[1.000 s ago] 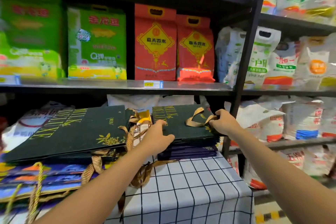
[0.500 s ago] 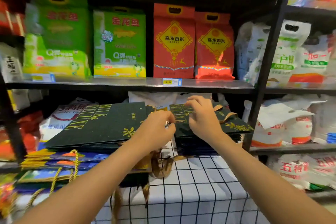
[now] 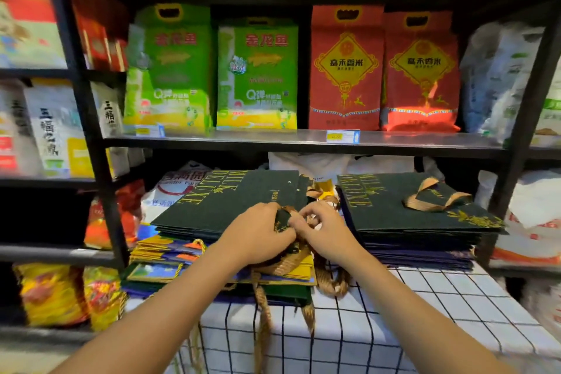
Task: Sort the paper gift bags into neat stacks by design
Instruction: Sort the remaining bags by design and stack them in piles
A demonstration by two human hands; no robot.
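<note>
**My hands meet at the ribbon handles between two piles of dark bags**

My left hand (image 3: 261, 232) and my right hand (image 3: 321, 232) are close together, nearly touching, in the middle of the view. The fingers of both hands are curled. My left hand pinches a small dark corner of the top bag. My right hand curls round a gold ribbon handle (image 3: 326, 279) at the edge of the left pile of dark green bags (image 3: 224, 200).

That pile sits at about 10 o'clock from my hands. The top bag lies flat and has gold words on it. More ribbon handles hang down from it over the front of the tabletop (image 3: 394, 328), which has a white cloth with black squares.

Under the dark pile are brighter bags, yellow and blue (image 3: 158, 255), sticking out at 8 o'clock. They look messy and fanned out.

At 2 o'clock from my hands is the right pile of dark green bags (image 3: 425, 215). It is a neat stack. A looped ribbon (image 3: 434, 199) lies on top of it. Purple bags (image 3: 425, 258) show at the bottom of this stack.

At 12 o'clock, above the bags, is a shelf (image 3: 273, 140). Two green rice bags (image 3: 212, 70) stand on it, with two red rice bags (image 3: 382, 70) just beside them. A small price tag (image 3: 342, 136) is stuck on the shelf edge.
</note>
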